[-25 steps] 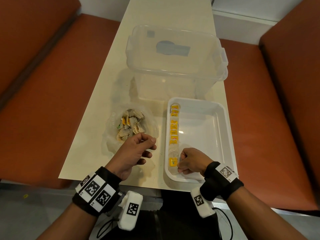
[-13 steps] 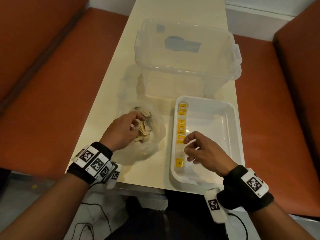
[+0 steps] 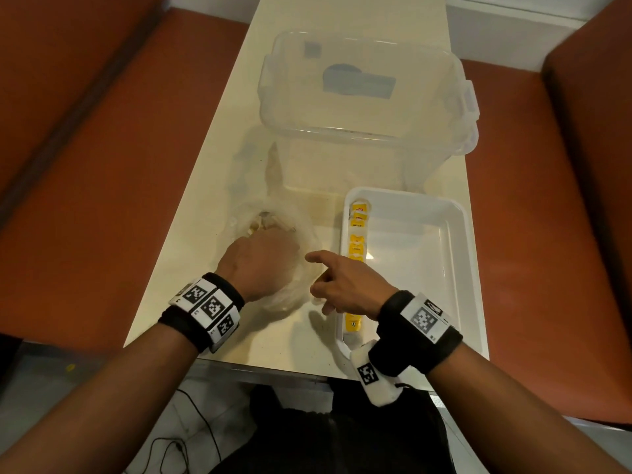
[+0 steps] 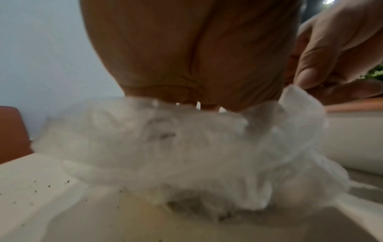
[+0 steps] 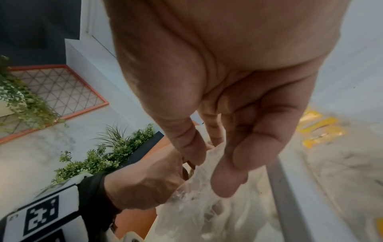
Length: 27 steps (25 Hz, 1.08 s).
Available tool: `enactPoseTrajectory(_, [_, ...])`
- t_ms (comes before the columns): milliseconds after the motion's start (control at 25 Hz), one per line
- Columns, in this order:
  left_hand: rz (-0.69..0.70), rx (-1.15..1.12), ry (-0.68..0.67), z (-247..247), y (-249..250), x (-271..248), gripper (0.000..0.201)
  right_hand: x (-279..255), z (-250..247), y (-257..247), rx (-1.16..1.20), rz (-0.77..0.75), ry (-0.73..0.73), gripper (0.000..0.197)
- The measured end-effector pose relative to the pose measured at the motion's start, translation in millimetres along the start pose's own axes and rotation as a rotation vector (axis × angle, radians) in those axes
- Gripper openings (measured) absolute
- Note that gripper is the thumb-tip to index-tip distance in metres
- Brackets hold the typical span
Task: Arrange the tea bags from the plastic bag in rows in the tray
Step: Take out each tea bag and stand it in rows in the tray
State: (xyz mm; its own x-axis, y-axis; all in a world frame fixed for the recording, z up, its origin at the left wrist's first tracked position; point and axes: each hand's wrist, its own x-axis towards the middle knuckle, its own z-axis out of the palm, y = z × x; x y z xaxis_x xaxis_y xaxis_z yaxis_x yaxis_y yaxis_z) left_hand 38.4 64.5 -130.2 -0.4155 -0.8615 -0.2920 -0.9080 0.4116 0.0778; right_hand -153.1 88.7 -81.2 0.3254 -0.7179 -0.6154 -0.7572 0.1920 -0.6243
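A crumpled clear plastic bag [image 3: 285, 302] lies on the cream table, loose tea bags [image 3: 265, 218] showing at its far side. My left hand [image 3: 261, 260] reaches into it; its fingers are hidden by the plastic [image 4: 186, 147]. My right hand [image 3: 318, 282] is at the bag's right rim, thumb and fingers pinching the plastic edge [image 5: 209, 163], index finger stretched left. To the right stands the white tray [image 3: 466, 268]. One row of tea bags with yellow tags [image 3: 357, 234] runs along its left wall, the nearest one [image 3: 352, 323] beside my right wrist.
A large clear storage box [image 3: 366, 97] stands just behind the bag and tray. Orange benches [image 3: 102, 200] flank the narrow table on both sides. The table's near edge [image 3: 273, 366] runs just below my wrists. The rest of the tray floor is bare white.
My left hand has pushed deeper into the bag. My right hand has left the row in the tray and moved left to the bag's rim.
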Motion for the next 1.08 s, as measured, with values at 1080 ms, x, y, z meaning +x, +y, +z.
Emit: enactPoseTrajectory(1080, [-0.526, -2.440, 0.073, -18, -30, -28, 0.033, -2, 17, -11, 0.068, -0.012, 0.048, 0.048])
